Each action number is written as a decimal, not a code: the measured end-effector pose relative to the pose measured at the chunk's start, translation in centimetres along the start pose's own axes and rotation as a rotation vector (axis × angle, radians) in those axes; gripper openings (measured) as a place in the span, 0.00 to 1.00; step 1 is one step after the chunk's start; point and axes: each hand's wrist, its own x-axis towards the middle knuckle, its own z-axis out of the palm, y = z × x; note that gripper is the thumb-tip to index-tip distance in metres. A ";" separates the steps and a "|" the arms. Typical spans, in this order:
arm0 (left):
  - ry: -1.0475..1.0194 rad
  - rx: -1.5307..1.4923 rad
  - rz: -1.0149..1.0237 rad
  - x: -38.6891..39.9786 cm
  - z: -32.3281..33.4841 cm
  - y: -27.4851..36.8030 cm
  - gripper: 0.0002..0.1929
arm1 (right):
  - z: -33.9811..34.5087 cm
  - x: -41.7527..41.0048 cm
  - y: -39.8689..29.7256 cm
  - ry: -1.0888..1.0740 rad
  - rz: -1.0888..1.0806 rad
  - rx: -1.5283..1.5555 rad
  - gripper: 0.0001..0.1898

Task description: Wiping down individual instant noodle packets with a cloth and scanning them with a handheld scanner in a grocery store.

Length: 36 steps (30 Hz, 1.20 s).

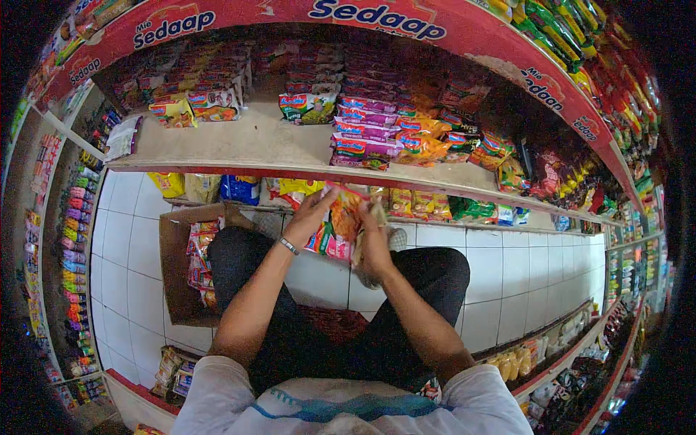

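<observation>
Between my two hands, in front of the lower shelf, is an instant noodle packet with an orange noodle picture and a pink and green lower part. My left hand grips its left side and upper edge; a metal-banded watch sits on that wrist. My right hand is at its right side, with a cloth or glove-like pale thing beside the fingers that is too blurred to name. A cardboard box with more noodle packets stands on the floor beside my left knee.
Rows of noodle packets fill parts of the shelf ahead. Bagged goods lie on the shelf beneath it. White floor tiles surround my knees. Stocked racks stand at the left, with another low shelf at lower right.
</observation>
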 end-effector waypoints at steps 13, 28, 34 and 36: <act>0.292 0.430 0.426 1.7 1.6 -3.8 0.20 | 0.7 -1.9 3.3 -0.060 -0.244 -0.546 0.34; -0.104 -0.404 -0.233 -2.1 1.7 -0.2 0.36 | 2.3 -2.1 0.7 -0.280 -0.868 -1.174 0.37; -0.247 -0.324 0.005 -1.4 2.8 0.2 0.32 | -0.6 1.6 -0.8 -0.186 -0.669 -0.914 0.33; -0.256 -0.349 0.027 -1.2 2.4 0.3 0.32 | -0.1 1.2 0.0 -0.099 -0.677 -0.898 0.32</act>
